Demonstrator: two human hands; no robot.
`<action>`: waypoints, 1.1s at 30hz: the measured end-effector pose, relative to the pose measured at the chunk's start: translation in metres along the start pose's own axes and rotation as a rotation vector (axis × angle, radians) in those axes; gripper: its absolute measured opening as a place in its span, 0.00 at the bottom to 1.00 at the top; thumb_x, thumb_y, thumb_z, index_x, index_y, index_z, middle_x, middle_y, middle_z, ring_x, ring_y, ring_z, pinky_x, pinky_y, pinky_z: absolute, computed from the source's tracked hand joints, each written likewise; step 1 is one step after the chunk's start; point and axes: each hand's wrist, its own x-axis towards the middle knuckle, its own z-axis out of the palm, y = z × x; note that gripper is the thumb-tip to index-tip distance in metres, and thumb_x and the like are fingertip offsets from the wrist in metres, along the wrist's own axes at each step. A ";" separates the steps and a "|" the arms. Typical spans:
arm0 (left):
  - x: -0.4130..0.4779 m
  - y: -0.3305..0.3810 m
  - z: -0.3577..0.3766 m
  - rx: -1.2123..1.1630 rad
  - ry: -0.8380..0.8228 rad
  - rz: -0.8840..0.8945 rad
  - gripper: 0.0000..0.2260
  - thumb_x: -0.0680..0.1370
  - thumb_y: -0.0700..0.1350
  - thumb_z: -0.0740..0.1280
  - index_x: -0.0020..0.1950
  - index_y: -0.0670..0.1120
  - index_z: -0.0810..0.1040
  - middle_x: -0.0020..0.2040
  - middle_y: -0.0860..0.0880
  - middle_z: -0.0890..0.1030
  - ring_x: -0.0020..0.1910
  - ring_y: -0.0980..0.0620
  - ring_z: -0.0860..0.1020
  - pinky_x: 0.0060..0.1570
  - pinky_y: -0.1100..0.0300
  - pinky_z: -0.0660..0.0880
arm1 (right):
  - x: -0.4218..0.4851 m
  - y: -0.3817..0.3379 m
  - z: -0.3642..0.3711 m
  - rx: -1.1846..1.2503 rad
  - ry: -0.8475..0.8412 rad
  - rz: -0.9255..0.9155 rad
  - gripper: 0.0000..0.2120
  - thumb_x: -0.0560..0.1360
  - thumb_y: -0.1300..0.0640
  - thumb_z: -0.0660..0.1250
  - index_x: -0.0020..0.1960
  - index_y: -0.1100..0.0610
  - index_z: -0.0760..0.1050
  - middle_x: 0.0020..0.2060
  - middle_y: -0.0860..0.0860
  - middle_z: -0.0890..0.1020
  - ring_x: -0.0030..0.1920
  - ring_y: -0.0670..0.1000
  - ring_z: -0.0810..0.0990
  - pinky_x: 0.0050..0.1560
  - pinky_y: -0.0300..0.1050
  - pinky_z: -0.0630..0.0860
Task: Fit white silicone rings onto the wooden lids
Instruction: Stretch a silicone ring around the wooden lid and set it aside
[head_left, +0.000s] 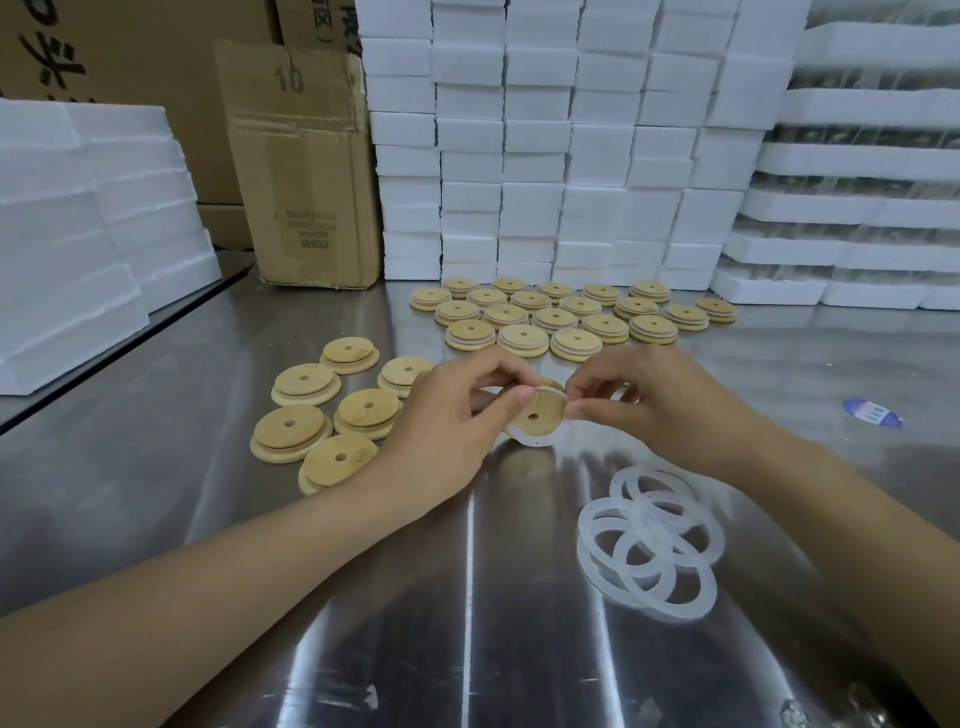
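The left grip (457, 410) is a bare hand with slim fingers and short-cut nails. Its thumbnail (525, 396) shows pale and rounded. The right grip (660, 400) is bare likewise, with creased knuckles and short nails as far as they can be seen. The left forearm (208, 597) and the right forearm (857, 519) are uncovered from wrist to the picture's edge.

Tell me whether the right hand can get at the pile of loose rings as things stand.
Probably yes. The pile of loose rings lies on bare table just nearer than the right hand, nothing between them. That hand is pinching the ring on the lid, so it must let go first.
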 end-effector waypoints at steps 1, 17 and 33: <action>0.001 -0.001 -0.001 -0.016 0.005 -0.018 0.05 0.84 0.40 0.71 0.53 0.51 0.84 0.50 0.56 0.87 0.47 0.55 0.87 0.50 0.63 0.80 | 0.000 0.000 0.001 -0.016 0.014 -0.007 0.03 0.78 0.52 0.76 0.48 0.51 0.85 0.41 0.42 0.85 0.44 0.41 0.81 0.45 0.32 0.73; 0.006 -0.008 -0.003 -0.111 0.032 -0.100 0.06 0.83 0.41 0.72 0.51 0.52 0.83 0.50 0.53 0.88 0.37 0.61 0.81 0.42 0.68 0.75 | 0.000 0.008 0.012 -0.011 0.063 0.024 0.03 0.76 0.49 0.77 0.46 0.47 0.86 0.39 0.40 0.86 0.44 0.42 0.83 0.46 0.35 0.78; 0.008 -0.009 -0.004 -0.115 0.035 -0.121 0.05 0.83 0.40 0.72 0.51 0.51 0.83 0.49 0.55 0.88 0.46 0.59 0.84 0.44 0.65 0.79 | -0.002 0.002 0.023 0.160 -0.019 0.137 0.06 0.75 0.51 0.79 0.41 0.49 0.87 0.35 0.43 0.86 0.36 0.42 0.82 0.43 0.37 0.78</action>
